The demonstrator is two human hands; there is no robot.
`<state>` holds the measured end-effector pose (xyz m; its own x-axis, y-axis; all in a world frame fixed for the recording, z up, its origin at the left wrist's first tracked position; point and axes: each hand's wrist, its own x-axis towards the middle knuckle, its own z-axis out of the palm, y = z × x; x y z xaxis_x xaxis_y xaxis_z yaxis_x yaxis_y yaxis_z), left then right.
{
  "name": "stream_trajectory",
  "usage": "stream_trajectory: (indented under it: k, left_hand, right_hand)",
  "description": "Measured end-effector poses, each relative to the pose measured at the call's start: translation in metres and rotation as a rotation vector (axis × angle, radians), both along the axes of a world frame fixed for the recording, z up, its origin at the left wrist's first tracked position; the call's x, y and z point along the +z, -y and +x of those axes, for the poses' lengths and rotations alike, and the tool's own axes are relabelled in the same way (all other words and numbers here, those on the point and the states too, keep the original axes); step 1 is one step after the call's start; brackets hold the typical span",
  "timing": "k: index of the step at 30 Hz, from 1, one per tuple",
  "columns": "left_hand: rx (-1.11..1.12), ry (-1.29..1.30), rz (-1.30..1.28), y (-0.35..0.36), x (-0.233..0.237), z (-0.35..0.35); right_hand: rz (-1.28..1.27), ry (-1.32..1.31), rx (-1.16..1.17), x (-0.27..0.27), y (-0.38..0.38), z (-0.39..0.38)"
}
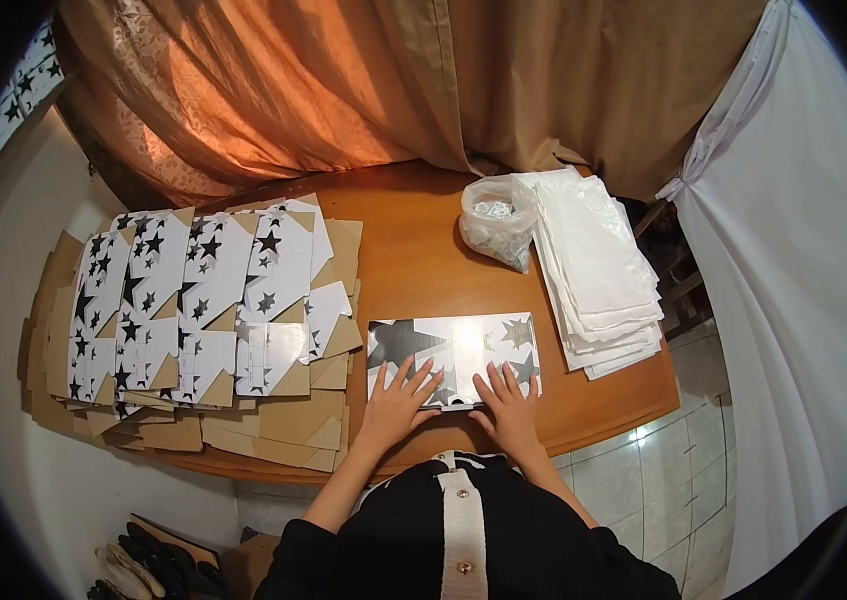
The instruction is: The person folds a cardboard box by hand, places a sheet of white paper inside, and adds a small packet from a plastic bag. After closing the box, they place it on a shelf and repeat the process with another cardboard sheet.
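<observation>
Box, glossy white with grey and black stars, lies beneath left grip and right grip, both splayed loosely.

Brown curtain, wooden table, tiled floor

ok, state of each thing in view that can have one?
Star-print box: looks closed, lying flat
Left hand: open, palm down on box
Right hand: open, palm down on box
Star-print cardboard: flat, overlapping, piled
Plastic bag: open-topped, partly filled
White sheets: stacked, edges uneven
Brown curtain: drawn across
</observation>
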<state>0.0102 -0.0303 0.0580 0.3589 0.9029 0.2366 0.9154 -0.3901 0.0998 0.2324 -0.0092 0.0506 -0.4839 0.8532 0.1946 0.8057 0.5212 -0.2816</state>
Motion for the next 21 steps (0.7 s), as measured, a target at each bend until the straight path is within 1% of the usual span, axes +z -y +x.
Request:
stream_trajectory:
  k: [4, 6, 10, 12, 14, 16, 17, 18, 19, 20, 21]
  left_hand:
    - [0.024, 0.029, 0.008, 0.000, 0.005, 0.001]
    - [0.033, 0.128, 0.033, 0.000, 0.002, 0.002]
    - [0.076, 0.147, 0.105, -0.001, -0.009, 0.007]
    - [0.111, 0.253, 0.120, -0.001, -0.013, 0.009]
    - [0.098, 0.282, 0.127, -0.004, -0.017, 0.006]
    - [0.085, 0.310, 0.135, -0.011, -0.018, -0.001]
    - [0.027, 0.245, 0.138, -0.019, -0.018, -0.011]
    - [-0.026, 0.181, 0.140, -0.028, -0.016, -0.017]
    - [-0.034, 0.148, 0.121, -0.037, -0.012, -0.021]
    - [0.041, 0.135, 0.031, -0.043, -0.010, -0.020]
    - [0.156, 0.138, 0.058, -0.048, -0.007, -0.018]
  right_hand:
    - [0.084, -0.088, -0.029, -0.003, 0.000, -0.003]
    - [0.110, -0.116, -0.046, -0.008, -0.001, -0.005]
    - [0.175, -0.173, -0.074, -0.014, -0.001, -0.008]
    - [0.160, -0.188, -0.077, -0.012, 0.000, -0.009]
    - [0.151, -0.203, -0.080, -0.006, -0.001, -0.009]
    - [0.073, -0.127, -0.042, 0.004, 0.000, -0.008]
    - [0.076, -0.129, -0.041, 0.009, 0.004, -0.010]
    - [0.051, -0.029, -0.020, 0.014, 0.009, -0.014]
    - [0.025, 0.072, 0.005, 0.018, 0.013, -0.016]
    - [0.026, 0.070, 0.015, 0.020, 0.014, -0.017]
    - [-0.005, 0.077, 0.078, 0.022, 0.014, -0.018]
